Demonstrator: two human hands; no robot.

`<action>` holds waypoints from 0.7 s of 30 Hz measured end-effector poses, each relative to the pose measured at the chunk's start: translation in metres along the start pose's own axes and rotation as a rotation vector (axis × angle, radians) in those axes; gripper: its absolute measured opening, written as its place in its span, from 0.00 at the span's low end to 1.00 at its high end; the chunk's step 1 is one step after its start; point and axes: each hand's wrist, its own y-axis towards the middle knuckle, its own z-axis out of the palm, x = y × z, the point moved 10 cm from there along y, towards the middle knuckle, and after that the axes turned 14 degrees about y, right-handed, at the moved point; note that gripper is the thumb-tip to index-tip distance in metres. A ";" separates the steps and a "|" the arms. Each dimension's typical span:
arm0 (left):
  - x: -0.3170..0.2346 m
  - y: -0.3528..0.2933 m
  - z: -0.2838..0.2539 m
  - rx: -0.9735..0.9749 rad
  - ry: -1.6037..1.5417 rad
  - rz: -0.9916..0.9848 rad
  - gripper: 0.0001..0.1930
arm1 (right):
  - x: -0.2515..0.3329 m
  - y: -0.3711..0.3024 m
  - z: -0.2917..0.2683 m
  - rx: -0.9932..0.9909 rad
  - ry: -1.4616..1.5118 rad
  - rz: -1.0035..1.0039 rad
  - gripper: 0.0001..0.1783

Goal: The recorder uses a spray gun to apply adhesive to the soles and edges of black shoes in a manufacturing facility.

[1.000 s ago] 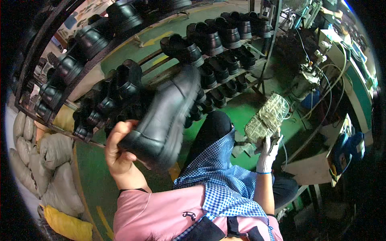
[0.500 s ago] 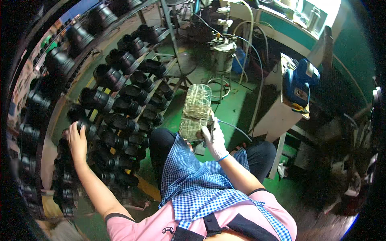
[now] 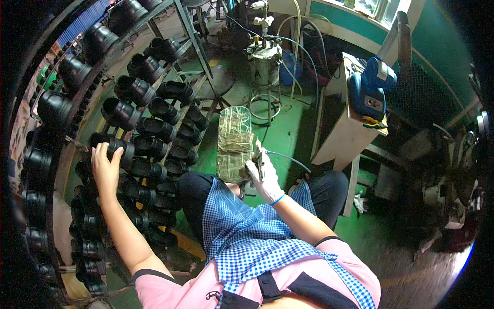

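My left hand (image 3: 106, 167) is at the shoe rack on the left, bare, its fingers and thumb closed on the heel end of a black shoe (image 3: 116, 147). My right hand (image 3: 266, 180), in a white glove, grips a small dark spray gun (image 3: 260, 157) with a blue hose (image 3: 288, 157) running from it. Just left of that hand, above my knees, is a long, rounded pad (image 3: 235, 131) covered in pale strands, with a band around its middle. Whether the gun touches the pad is hard to tell.
Rows of black shoes (image 3: 136, 90) fill the rack (image 3: 193, 38) at left. Ahead stands a metal pressure tank (image 3: 266, 64) with hoses. A blue machine (image 3: 368, 92) sits on a pale stand (image 3: 334, 131) at right. A blue checked apron (image 3: 257, 247) covers my lap.
My left hand has moved a little to the right relative to the rack, at the black shoe. My right hand keeps hold of the spray gun beside the pad. The whole view has shifted.
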 end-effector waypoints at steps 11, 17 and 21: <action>-0.142 -0.081 -0.091 0.153 -0.935 0.338 0.21 | -0.009 0.004 -0.010 -0.033 -0.002 0.002 0.43; -0.249 -0.048 -0.037 0.166 -0.822 0.689 0.12 | -0.015 0.004 -0.013 -0.017 0.216 0.079 0.43; -0.272 -0.068 0.011 0.308 -0.730 0.755 0.12 | -0.019 -0.002 -0.017 -0.018 0.200 0.092 0.42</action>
